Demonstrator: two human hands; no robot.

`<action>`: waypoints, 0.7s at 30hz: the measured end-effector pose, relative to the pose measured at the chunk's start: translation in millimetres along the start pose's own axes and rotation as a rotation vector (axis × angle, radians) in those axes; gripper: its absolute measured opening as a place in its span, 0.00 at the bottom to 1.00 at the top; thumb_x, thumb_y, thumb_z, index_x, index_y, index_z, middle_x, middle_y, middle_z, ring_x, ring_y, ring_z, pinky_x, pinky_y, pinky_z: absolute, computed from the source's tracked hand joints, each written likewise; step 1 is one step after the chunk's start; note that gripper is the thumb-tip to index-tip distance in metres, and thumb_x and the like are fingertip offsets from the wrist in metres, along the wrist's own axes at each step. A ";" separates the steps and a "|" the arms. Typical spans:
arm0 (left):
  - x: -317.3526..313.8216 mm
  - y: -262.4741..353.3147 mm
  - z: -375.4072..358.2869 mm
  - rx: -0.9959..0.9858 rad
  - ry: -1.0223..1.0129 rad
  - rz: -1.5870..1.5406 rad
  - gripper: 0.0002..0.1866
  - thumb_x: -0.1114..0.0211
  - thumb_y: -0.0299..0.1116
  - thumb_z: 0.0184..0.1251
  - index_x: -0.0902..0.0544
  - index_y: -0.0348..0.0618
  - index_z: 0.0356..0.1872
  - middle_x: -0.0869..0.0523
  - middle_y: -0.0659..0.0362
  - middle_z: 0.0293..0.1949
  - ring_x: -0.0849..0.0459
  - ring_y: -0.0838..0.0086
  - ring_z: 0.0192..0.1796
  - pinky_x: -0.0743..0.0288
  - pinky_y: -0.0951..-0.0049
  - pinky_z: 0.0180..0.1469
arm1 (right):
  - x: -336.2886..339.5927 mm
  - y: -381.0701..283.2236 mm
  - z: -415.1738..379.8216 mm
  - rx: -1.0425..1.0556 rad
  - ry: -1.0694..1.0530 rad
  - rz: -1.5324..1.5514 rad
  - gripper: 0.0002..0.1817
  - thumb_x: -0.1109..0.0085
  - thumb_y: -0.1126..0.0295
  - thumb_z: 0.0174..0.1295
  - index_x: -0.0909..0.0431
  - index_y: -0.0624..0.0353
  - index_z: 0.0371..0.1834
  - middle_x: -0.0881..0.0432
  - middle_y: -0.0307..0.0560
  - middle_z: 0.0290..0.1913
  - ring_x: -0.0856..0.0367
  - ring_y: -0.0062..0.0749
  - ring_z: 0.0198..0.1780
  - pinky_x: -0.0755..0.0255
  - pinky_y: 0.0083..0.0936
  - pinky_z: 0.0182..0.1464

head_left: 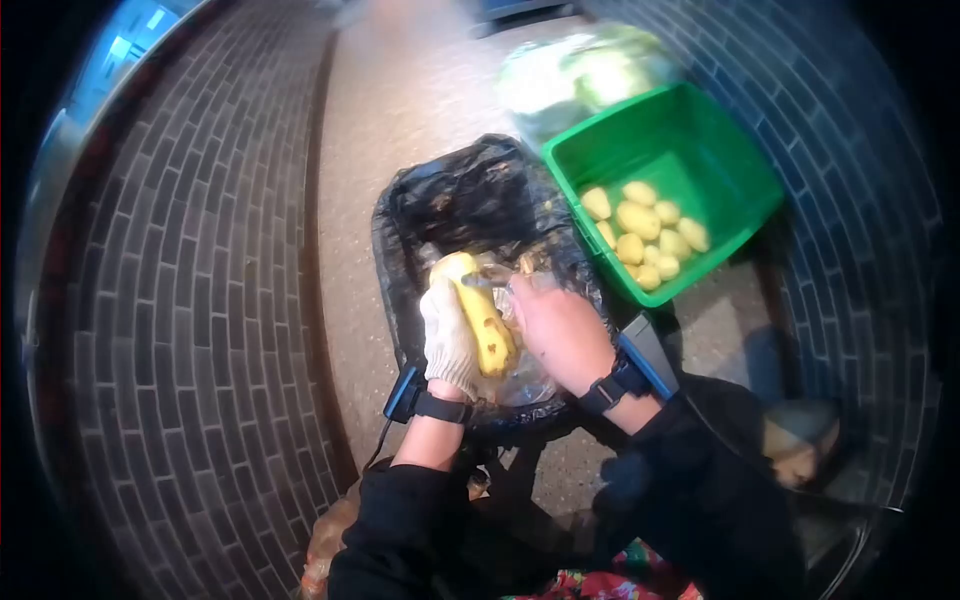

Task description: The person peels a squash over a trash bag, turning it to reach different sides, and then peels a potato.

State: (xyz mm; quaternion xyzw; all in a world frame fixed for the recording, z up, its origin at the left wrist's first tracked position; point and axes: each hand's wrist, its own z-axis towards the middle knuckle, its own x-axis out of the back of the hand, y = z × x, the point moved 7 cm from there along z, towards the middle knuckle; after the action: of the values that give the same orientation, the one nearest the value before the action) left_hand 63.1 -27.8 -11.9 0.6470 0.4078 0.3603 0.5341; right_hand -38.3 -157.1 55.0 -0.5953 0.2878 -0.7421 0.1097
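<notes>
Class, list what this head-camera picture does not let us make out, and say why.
All in the head view:
- Tool in the right hand: blurred, partly covered by fingers.
- Left hand: most fingers hidden behind the yellow vegetable.
- Bottom of the black bag: hidden by hands and folds.
- Contents of the clear plastic: blurred by glare.

L hand (447, 335) w/ yel veg (487, 330), R hand (558, 328) w/ tool (484, 281)

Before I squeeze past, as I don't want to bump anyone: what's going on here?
The gloved left hand holds a long yellow vegetable over a black bag, while the bare right hand works at its far end with what looks like a peeler. Peeled-looking potatoes sit in the green tub.
</notes>
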 end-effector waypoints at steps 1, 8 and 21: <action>3.8 1.2 -1.4 0.047 0.076 -0.023 0.30 0.60 0.59 0.81 0.23 0.44 0.60 0.15 0.52 0.39 0.14 0.67 0.33 0.17 0.67 0.34 | -0.6 -5.0 -5.7 -0.017 -0.046 -0.017 0.12 0.49 0.62 0.73 0.24 0.58 0.48 0.18 0.56 0.24 0.15 0.53 0.30 0.23 0.47 0.34; 45.5 -9.9 5.0 0.068 0.328 -0.058 0.33 0.56 0.63 0.79 0.22 0.38 0.55 0.16 0.52 0.40 0.14 0.67 0.36 0.17 0.68 0.35 | -24.8 -16.6 -30.3 -0.012 -0.134 0.081 0.11 0.49 0.63 0.73 0.24 0.59 0.44 0.19 0.55 0.22 0.16 0.53 0.28 0.24 0.47 0.33; 78.1 4.0 11.6 0.096 0.266 -0.723 0.40 0.32 0.55 0.69 0.37 0.42 0.72 0.20 0.50 0.57 0.16 0.64 0.51 0.17 0.63 0.51 | 11.1 -23.8 -26.6 0.042 0.004 0.089 0.11 0.52 0.63 0.75 0.24 0.58 0.47 0.17 0.60 0.32 0.18 0.60 0.36 0.26 0.50 0.38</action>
State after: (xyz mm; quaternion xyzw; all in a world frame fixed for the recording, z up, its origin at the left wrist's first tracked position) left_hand 106.0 38.5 -7.6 0.4335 0.6916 0.2100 0.5383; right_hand -62.2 -135.6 74.0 -0.5781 0.2983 -0.7436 0.1545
